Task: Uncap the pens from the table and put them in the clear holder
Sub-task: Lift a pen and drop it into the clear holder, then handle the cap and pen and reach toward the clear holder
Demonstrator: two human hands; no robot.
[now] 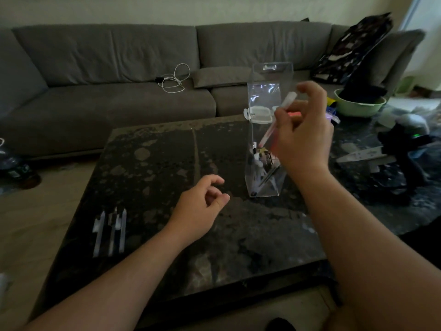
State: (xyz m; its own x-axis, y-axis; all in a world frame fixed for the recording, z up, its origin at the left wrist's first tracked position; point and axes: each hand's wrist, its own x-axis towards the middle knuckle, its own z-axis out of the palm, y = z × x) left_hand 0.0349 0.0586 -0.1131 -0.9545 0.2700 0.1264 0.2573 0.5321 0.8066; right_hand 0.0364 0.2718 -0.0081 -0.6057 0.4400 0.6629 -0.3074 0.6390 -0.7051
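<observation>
Head view: one moment, seen from above the two hands.
Right hand (301,130): at 2 o'clock; thumb and fingers pinch a slim pen (276,120) near its upper half, tip slanting down into the clear holder (268,91).
Left hand (202,204): at centre, over the table, fingers loosely curled, thumb near forefinger, holding nothing that shows.
Clear holder: tall transparent case standing upright at 1 o'clock, lid flap raised; several pens already lie inside at its base.
Caps (111,229): three pale pieces, apparently pen caps, lie side by side at 8 o'clock near the table's left edge; blur leaves this uncertain.
Handling, pen: judged light, stiff and smooth; a fingertip pinch on the barrel suits it, and it may slip if held loosely.
Handling, holder: judged light thin plastic, likely to tip if nudged near the top.
Surface: dark mottled stone-look table (167,163), hard and flat.
Room: grey sofa (119,68) at 11 o'clock bearing a coiled white cable (173,80); green bowl (358,106) at 2 o'clock; dim light.
</observation>
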